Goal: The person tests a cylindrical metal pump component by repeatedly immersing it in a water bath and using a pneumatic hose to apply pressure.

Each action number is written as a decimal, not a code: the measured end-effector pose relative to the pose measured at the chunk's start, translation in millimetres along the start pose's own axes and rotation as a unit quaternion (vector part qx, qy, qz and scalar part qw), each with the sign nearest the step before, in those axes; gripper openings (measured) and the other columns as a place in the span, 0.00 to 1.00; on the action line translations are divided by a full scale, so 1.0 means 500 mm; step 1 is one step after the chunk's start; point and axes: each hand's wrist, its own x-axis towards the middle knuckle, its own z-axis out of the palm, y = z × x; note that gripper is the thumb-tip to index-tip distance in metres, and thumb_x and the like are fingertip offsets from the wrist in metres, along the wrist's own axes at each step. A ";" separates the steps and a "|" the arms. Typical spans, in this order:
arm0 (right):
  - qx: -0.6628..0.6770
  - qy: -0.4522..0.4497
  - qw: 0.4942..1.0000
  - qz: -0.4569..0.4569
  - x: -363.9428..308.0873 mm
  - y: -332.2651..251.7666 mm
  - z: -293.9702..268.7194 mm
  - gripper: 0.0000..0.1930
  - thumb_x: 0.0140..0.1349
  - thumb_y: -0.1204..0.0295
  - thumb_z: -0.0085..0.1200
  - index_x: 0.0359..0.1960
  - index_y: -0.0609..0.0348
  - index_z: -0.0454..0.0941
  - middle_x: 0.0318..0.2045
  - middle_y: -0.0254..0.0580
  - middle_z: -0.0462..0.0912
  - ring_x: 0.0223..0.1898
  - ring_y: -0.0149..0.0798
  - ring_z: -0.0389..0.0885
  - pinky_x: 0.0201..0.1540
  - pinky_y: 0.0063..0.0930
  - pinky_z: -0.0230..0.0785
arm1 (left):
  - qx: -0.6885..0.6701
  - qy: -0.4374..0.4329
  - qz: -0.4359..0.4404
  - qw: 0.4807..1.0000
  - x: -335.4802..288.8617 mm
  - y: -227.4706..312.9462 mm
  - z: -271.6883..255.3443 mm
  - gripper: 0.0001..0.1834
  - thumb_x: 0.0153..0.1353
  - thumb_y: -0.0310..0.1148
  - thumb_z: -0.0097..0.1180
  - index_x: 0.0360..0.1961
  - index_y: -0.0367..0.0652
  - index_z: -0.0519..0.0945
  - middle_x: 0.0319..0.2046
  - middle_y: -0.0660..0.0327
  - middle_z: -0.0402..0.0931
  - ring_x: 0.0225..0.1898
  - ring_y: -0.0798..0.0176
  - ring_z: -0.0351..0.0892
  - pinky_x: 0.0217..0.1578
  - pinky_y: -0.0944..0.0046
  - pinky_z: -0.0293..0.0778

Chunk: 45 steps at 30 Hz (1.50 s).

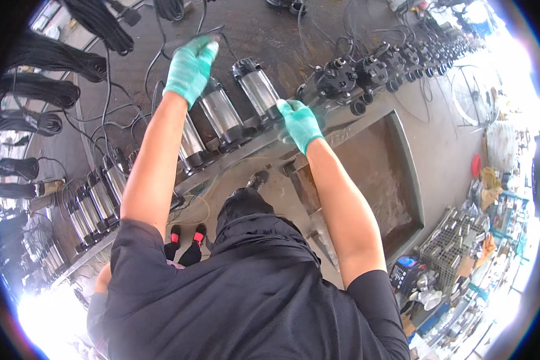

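My left hand (pixel 191 67), in a green glove, reaches over the bench with its fingers drawn together at a black cable (pixel 223 43). This cable runs to the upper end of a steel pump body (pixel 258 90), a shiny cylinder with black end caps. My right hand (pixel 301 124), gloved alike, is closed at that cylinder's lower end, fingertips against its cap; part of the grip is blurred. Just left lies a second steel cylinder (pixel 222 113) of the same kind, and a third steel cylinder (pixel 191 144) sits partly behind my left forearm.
More cylinders (pixel 93 204) line the bench edge to the left. Black pump heads with ports (pixel 337 78) stand in a row to the right. Bundled black cables (pixel 42 90) hang at the left. Below the bench edge is a rusty metal tray (pixel 375 174). Another person's shoes (pixel 199 233) show below.
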 end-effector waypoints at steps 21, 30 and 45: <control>-0.395 0.517 0.759 -0.032 -0.519 0.839 -0.689 0.14 0.71 0.61 0.49 0.32 0.57 0.80 0.33 0.47 0.82 0.38 0.53 0.79 0.43 0.46 0.73 | 0.434 -0.359 0.166 0.809 -0.451 0.013 0.780 0.30 0.72 0.56 0.40 0.29 0.47 0.85 0.33 0.50 0.84 0.39 0.43 0.84 0.41 0.45 0.77; -0.382 0.548 0.743 -0.049 -0.491 0.837 -0.713 0.16 0.70 0.63 0.50 0.23 0.55 0.78 0.22 0.45 0.80 0.22 0.51 0.80 0.26 0.42 0.73 | 0.530 -0.325 0.147 0.769 -0.438 0.024 0.829 0.28 0.70 0.57 0.41 0.32 0.51 0.87 0.32 0.52 0.85 0.38 0.45 0.85 0.41 0.47 0.79; -0.397 0.565 0.723 -0.010 -0.375 0.784 -0.902 0.20 0.72 0.58 0.47 0.23 0.54 0.79 0.23 0.49 0.82 0.24 0.56 0.81 0.29 0.47 0.74 | 0.535 -0.333 0.161 0.760 -0.341 0.096 1.029 0.32 0.72 0.57 0.35 0.34 0.47 0.87 0.34 0.49 0.85 0.40 0.42 0.84 0.43 0.46 0.78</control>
